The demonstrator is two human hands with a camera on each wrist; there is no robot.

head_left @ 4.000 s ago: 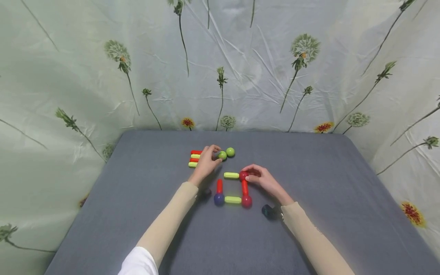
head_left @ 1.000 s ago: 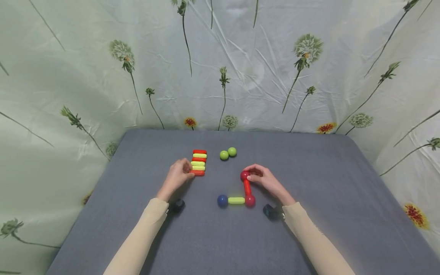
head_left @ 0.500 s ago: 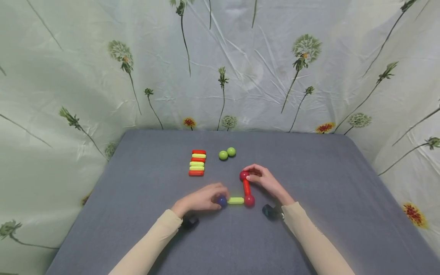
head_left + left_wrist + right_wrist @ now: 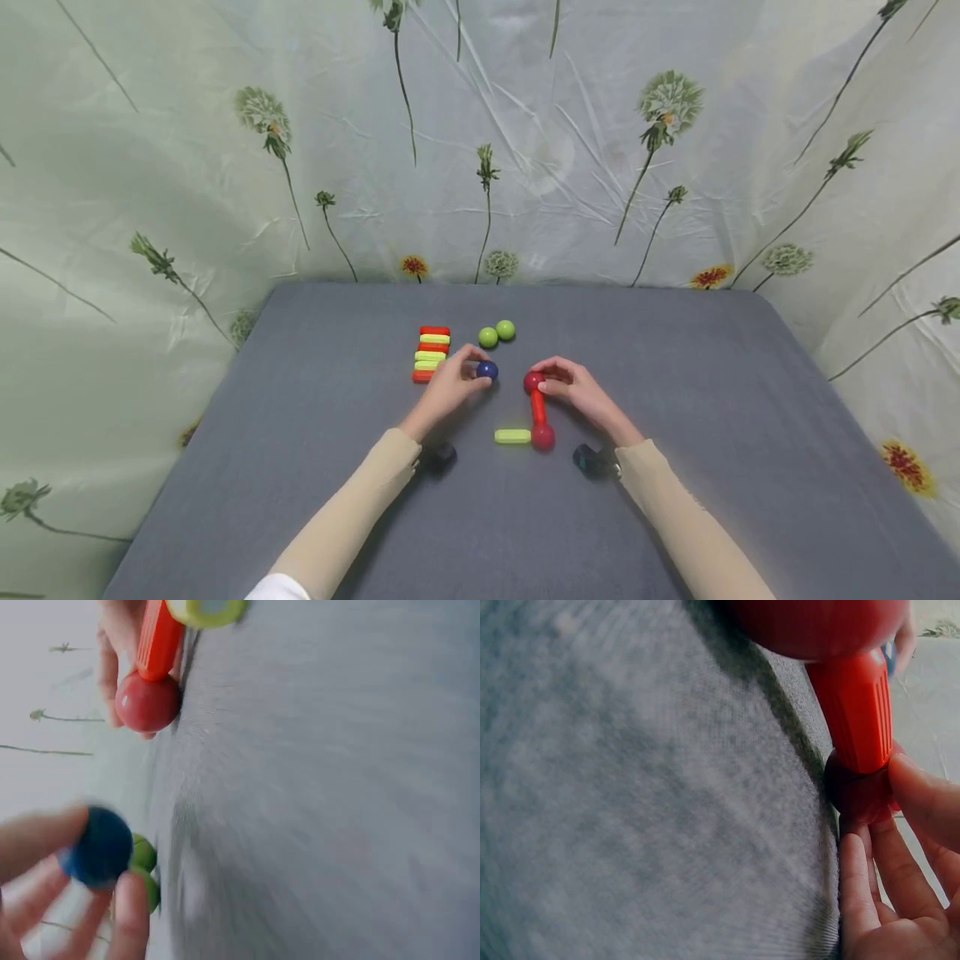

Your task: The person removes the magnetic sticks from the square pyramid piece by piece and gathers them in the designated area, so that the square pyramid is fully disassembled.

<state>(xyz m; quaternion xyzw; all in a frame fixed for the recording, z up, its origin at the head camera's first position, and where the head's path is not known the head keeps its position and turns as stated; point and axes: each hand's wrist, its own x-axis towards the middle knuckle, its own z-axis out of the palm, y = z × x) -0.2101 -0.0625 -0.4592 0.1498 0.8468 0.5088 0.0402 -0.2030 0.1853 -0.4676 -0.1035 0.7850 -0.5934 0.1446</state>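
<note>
My left hand [image 4: 448, 387] pinches a dark blue ball [image 4: 487, 371] between thumb and fingers. In the left wrist view the blue ball [image 4: 99, 847] appears raised off the cloth, blurred. My right hand [image 4: 581, 395] holds a red ball [image 4: 533, 382] at the far end of a red rod [image 4: 538, 408]. Another red ball [image 4: 542, 437] joins the rod's near end, and a yellow-green rod [image 4: 512, 436] sticks out from it to the left, its left end bare. In the right wrist view my fingers close round the far red ball [image 4: 859, 787].
Red and yellow-green rods [image 4: 431, 346] lie in a stacked row at the back left, partly behind my left hand. Two green balls [image 4: 497, 333] sit beyond the hands. A grey cloth-covered table [image 4: 675, 375] meets a flower-patterned curtain [image 4: 570, 167] behind.
The left hand took the blue ball off the yellow-green rod's left end and carried it up and away. Earlier, two rods moved from the built shape to the row. The right hand stayed put.
</note>
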